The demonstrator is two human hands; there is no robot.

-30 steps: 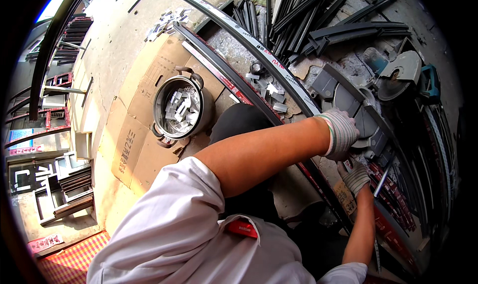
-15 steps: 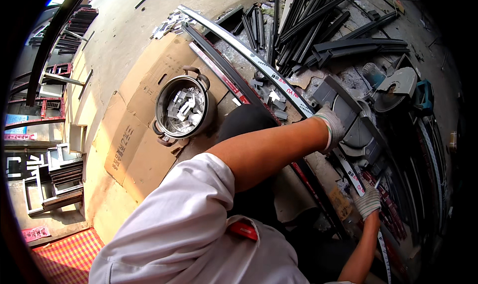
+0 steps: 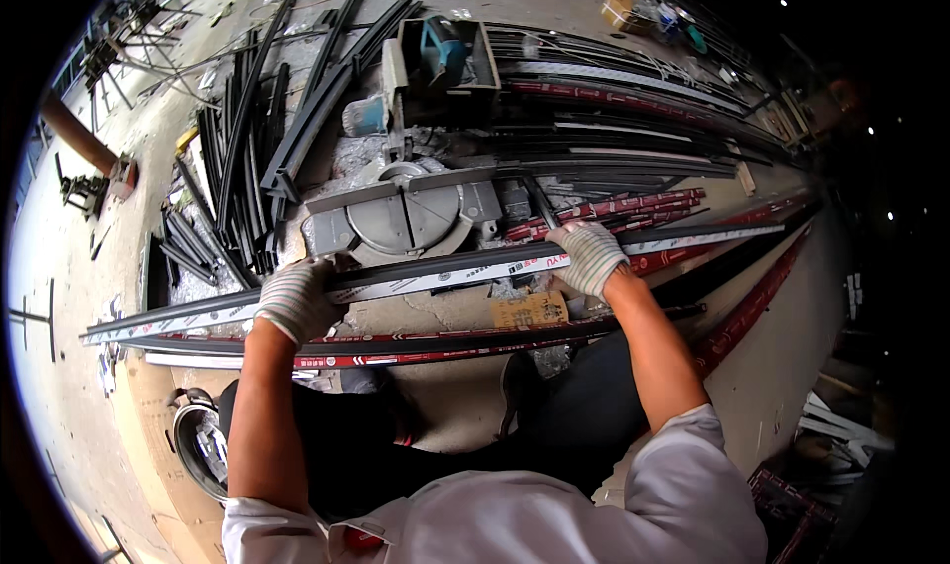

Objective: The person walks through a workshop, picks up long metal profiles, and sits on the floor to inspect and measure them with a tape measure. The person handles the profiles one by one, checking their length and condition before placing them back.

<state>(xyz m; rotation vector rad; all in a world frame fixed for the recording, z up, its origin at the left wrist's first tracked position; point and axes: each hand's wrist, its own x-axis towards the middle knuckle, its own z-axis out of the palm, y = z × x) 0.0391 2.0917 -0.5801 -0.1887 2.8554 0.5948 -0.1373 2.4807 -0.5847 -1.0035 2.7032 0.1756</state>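
Note:
Both my hands wear striped knit gloves and grip one long dark profile bar point(image 3: 435, 270) with printed white film along its near side. My left hand point(image 3: 300, 302) is closed round it left of centre. Farther right, my right hand point(image 3: 591, 257) has its fingers wrapped over the bar's upper edge. The bar runs sideways across my lap, its left end point(image 3: 94, 336) sticking out well past my left hand. Just beyond it stands a cut-off saw with a round grey base point(image 3: 406, 220) and a blue motor housing point(image 3: 445, 54), its head raised.
Dark profile offcuts point(image 3: 233, 153) are heaped left of the saw. Long bars point(image 3: 614, 139) lie stacked to its right. Red-filmed bars point(image 3: 416, 351) rest on the floor near my feet. A metal pot point(image 3: 203, 445) of small pieces stands at lower left on cardboard point(image 3: 148, 455).
My view has swung from the left toward the saw. The bar has come off the saw base to its near side. Both hands still grip it, my left hand now farther left.

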